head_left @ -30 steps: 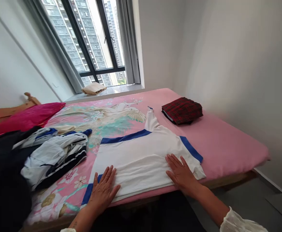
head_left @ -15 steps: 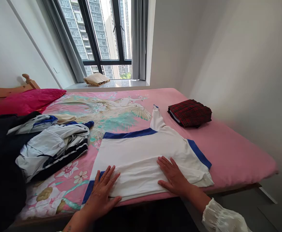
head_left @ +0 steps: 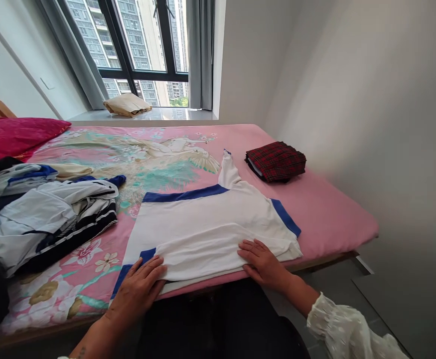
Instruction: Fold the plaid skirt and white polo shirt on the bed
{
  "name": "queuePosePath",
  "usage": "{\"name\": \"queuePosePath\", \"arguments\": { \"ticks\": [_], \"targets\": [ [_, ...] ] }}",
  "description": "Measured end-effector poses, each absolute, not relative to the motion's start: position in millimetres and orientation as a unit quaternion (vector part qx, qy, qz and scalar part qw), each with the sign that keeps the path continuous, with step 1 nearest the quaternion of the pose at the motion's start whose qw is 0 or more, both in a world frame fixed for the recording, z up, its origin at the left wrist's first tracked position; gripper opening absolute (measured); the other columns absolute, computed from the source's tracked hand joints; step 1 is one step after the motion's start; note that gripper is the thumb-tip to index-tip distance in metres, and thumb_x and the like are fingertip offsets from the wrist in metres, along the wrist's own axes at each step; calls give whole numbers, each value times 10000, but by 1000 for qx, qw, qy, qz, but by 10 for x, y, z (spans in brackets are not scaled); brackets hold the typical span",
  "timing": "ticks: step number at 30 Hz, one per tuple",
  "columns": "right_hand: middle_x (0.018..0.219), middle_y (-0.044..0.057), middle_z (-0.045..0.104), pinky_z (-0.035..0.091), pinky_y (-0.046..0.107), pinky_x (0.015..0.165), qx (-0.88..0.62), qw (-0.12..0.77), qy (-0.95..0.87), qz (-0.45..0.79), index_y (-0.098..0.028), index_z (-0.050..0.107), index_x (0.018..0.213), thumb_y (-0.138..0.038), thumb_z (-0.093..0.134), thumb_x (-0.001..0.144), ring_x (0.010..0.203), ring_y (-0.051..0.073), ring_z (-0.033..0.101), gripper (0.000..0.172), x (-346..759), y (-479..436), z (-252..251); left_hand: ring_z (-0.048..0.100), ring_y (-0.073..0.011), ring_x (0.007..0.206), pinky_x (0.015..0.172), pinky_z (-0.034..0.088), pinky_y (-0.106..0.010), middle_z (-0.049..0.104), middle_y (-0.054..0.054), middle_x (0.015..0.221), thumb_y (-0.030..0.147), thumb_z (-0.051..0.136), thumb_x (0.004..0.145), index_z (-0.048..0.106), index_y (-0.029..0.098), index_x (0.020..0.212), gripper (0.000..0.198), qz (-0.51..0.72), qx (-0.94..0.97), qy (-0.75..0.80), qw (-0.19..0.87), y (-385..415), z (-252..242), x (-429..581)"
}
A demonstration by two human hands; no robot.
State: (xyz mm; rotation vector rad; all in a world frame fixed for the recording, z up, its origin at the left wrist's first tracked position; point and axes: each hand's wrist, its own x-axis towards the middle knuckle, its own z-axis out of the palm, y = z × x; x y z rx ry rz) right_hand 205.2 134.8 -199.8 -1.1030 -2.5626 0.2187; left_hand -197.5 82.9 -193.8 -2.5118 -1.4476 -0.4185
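A white shirt [head_left: 188,217] with blue trim is spread on the near side of the bed. One sleeve [head_left: 203,259] lies folded along its near edge, the blue cuff [head_left: 148,254] toward the left. The other sleeve [head_left: 228,169] points away toward the window. My left hand [head_left: 139,281] rests on the near left part beside the cuff, fingers outstretched and close together. On the near right part, my right hand [head_left: 264,264] lies with its fingers extended over the cloth. Both hands touch the shirt without a visible grip.
A heap of clothes [head_left: 42,209] lies on the left of the bed, near a red pillow [head_left: 19,134]. Folded red plaid cloth [head_left: 277,162] sits at the right. A beige bundle [head_left: 128,104] is on the windowsill [head_left: 176,115]. The bed's near edge runs below the shirt.
My left hand has slid slightly toward the shirt's left side, and its fingers have drawn closer together. My right hand has shifted a little toward the near edge. The view has turned right and down.
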Motion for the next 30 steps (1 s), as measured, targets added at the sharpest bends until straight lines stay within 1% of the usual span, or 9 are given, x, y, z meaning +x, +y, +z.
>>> {"name": "queuePosePath", "arguments": {
  "ticks": [5,10,13,15,18,22,26,28,30],
  "targets": [
    [1273,93,585,335,460,1067,-404,200,-892,44,-186,588,1191,-111,462,790,1236,219,477,427,1984,1345,-2052,546,-207,1190,1056,364,-411,623,-38,1244,208,464,852,588,263,1141,319,-139,-854,-490,108,808,-1974,-1983],
    [1257,84,597,392,408,1003,-439,188,-879,14,-158,604,1183,-29,415,758,1193,227,500,483,1950,1394,-2092,529,-221,1192,1039,390,-394,597,-59,1268,46,422,732,606,240,1150,496,-126,-838,-524,92,811,-1950,-1930],
    [1252,70,607,403,392,976,-452,175,-875,1,-163,613,1187,-11,382,775,1172,225,517,497,2017,1441,-2112,541,-224,1176,1007,415,-373,610,-73,1257,38,410,745,627,218,1141,486,-119,-817,-554,105,846,-1939,-1905],
    [1277,63,592,404,394,966,-458,161,-874,-8,-175,600,1216,-11,378,779,1200,233,501,517,2113,1444,-2132,517,-223,1217,1022,397,-383,588,-66,1300,53,403,772,601,223,1197,499,-112,-815,-558,111,820,-1946,-1934],
    [1336,61,542,381,428,989,-474,134,-870,-14,-190,551,1281,0,389,739,1266,248,447,598,2251,1378,-2124,434,-227,1304,1066,341,-432,498,-41,1396,51,407,757,523,258,1294,587,-90,-827,-547,97,689,-1926,-1998],
    [1368,63,509,282,474,1089,-463,146,-874,12,-192,524,1302,-51,408,720,1306,235,403,609,2094,1253,-1910,317,-244,1376,1115,261,-499,395,-40,1469,96,422,766,486,256,1325,585,-94,-838,-532,73,614,-1768,-1877],
    [1370,67,505,253,418,1127,-416,192,-887,60,-157,524,1292,-112,336,851,1323,193,380,481,1509,1281,-1682,379,-185,1343,1132,260,-448,501,-29,1395,54,336,817,524,241,1289,541,-105,-858,-499,53,890,-1695,-1516],
    [1398,51,477,214,410,1146,-382,169,-905,82,-167,497,1316,-201,334,916,1348,184,341,434,1303,1395,-1701,391,-216,1335,1121,254,-493,493,-46,1399,131,356,864,506,246,1310,484,-98,-840,-531,50,1040,-1779,-1389],
    [1454,66,399,176,442,1153,-382,125,-911,93,-164,427,1373,-340,385,932,1375,207,292,477,1280,1548,-1799,386,-275,1334,1094,238,-569,435,-72,1438,303,402,895,459,256,1350,462,-92,-809,-579,54,1128,-1916,-1356]
  ]
}}
